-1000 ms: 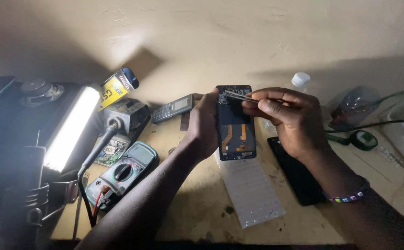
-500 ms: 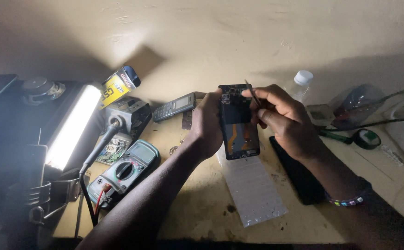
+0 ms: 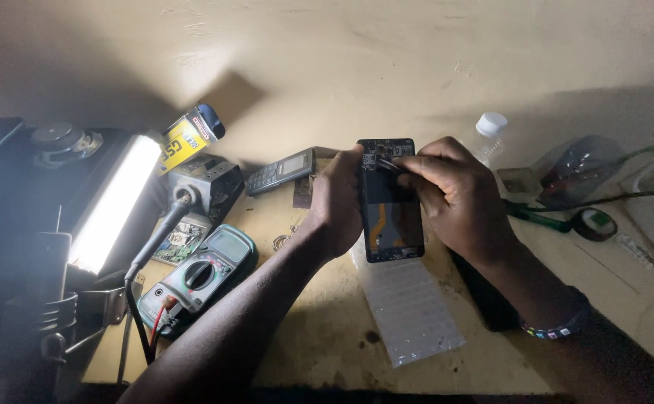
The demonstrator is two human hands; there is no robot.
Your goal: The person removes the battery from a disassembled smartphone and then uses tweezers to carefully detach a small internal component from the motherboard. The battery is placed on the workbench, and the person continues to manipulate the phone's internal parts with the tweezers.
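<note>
My left hand [image 3: 337, 203] grips the left edge of an opened black smartphone [image 3: 391, 217], held upright over the bench with its insides and an orange flex cable facing me. My right hand [image 3: 458, 196] pinches thin metal tweezers [image 3: 387, 164], whose tip touches the board near the phone's top. A bead bracelet [image 3: 555, 329] is on my right wrist.
A green multimeter [image 3: 199, 278] with red and black leads, a soldering iron [image 3: 163, 236], a lit tube lamp [image 3: 113, 203], a small keypad phone [image 3: 280, 170], a yellow tube [image 3: 188, 138], a bubble-wrap sheet [image 3: 409, 314], a dark phone panel [image 3: 484, 295], a plastic bottle [image 3: 485, 135] and tape rolls [image 3: 595, 222] lie around.
My right hand has shifted the tweezers from the phone's upper right edge down onto the board at its top. The phone has tilted slightly in my left hand.
</note>
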